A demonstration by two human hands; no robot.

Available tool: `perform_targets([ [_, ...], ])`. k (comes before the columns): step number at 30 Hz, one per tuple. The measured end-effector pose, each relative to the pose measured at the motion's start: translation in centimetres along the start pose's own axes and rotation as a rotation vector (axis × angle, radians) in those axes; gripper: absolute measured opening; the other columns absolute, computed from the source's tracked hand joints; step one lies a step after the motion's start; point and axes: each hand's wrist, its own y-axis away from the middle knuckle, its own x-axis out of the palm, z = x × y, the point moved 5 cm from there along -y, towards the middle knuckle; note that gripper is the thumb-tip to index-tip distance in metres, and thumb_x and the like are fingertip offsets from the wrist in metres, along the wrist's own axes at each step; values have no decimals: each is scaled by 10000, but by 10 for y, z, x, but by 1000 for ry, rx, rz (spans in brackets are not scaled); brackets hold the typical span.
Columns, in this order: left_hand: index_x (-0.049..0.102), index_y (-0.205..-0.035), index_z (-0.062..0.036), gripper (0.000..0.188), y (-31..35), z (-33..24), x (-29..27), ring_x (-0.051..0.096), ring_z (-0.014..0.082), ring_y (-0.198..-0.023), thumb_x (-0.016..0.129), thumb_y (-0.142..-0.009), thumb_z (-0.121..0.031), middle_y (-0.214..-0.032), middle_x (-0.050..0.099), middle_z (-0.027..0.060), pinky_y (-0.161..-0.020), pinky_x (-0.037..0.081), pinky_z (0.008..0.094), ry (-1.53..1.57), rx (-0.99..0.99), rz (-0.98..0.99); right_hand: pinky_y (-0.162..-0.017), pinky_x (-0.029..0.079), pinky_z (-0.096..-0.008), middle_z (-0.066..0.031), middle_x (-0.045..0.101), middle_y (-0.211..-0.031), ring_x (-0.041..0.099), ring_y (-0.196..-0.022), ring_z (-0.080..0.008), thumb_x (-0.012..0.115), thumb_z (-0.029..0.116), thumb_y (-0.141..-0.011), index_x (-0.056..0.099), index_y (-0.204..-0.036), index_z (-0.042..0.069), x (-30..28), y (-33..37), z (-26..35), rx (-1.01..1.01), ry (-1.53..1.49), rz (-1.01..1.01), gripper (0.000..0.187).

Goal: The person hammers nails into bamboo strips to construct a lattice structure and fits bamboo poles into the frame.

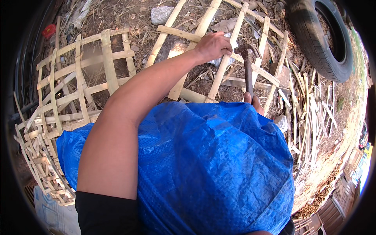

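My left hand (pixel 213 47) reaches across to a bamboo lattice (pixel 219 76) on the ground. Its fingertips are pinched together at a crossing of two slats; what they hold, if anything, is too small to make out. Close beside those fingers is the head of a hammer (pixel 248 68), its dark handle running back toward me. My right hand (pixel 254 103) grips the handle's lower end, mostly hidden behind the blue woven plastic sheet (pixel 211 156) that covers my lap. The lattice's slats cross with open gaps between them.
Another bamboo lattice (pixel 80 74) stands at the left, with stacked pieces below it. A tyre (pixel 321 39) lies at the upper right, above a heap of split bamboo strips (pixel 309 117). A grey stone (pixel 161 15) rests at the far side among straw and litter.
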Motion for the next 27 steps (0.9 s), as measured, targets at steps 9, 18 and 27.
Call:
perform_targets([
  [9,708,-1015,-122,318,8,14,-12,565,218,-1112,767,-790,-338,-1108,654,25,-977,387,421,-42,-51,17,-527,419,-443,-194,559,-582,544,-518,-289,549,438,-971,564,-827,10,-3,11,8,113,-119,27,452],
  [18,653,-857,-129,408,16,35,-19,574,203,-1018,738,-784,-521,-954,635,5,-960,307,392,-148,-272,32,-565,433,-463,-229,583,-628,579,-573,-384,564,400,-963,574,-845,6,-7,6,11,27,-131,1,411],
  [27,707,-863,-139,437,8,30,-23,582,233,-1083,757,-750,-558,-980,675,79,-1076,239,519,-116,-450,277,-584,447,-488,-237,597,-651,613,-652,-452,565,419,-959,579,-910,29,-7,1,12,-90,44,-37,394],
])
